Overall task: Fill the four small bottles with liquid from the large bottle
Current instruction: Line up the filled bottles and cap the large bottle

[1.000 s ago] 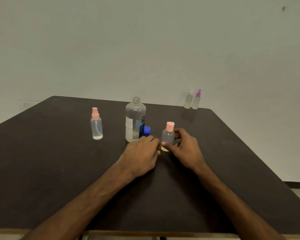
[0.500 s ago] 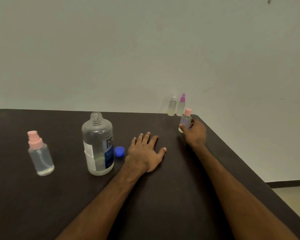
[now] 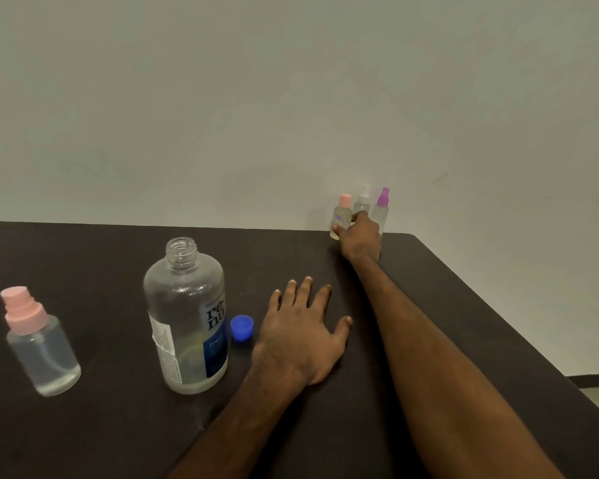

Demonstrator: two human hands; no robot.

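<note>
Dark, matt tabletop carries everything, and the move to come turns on its far right corner. There the right hand [image 3: 362,236] is stretched out, arm nearly straight, with thumb and fingers curled round the lower body of a small pink-capped bottle [image 3: 341,216]. The bottle stands upright, its long axis vertical, on the left of the fingers. Whether its base already rests on the table [image 3: 83,257] I cannot tell. Just beside it, partly behind the hand, stand a white-capped bottle [image 3: 363,200] and a purple-capped bottle [image 3: 381,207], both upright at the far edge against the wall [image 3: 256,98].

The left hand [image 3: 301,335] lies flat near the middle of the table, palm down, fingers straight and spread, holding nothing. A blue cap [image 3: 241,327] lies just to its left. Beyond the cap stands the large bottle [image 3: 187,323], upright, its neck uncapped, with liquid only in its lower part. Well to the left, towards the left edge, is a pink-topped spray bottle [image 3: 38,344], apart from the row of three.

As I judge it, that lone bottle is the next to be dealt with. It lies far from the right hand, so the left hand is the nearer, though the large bottle stands between them.

The wall is plain and pale, with a strip of floor showing past the right edge.
</note>
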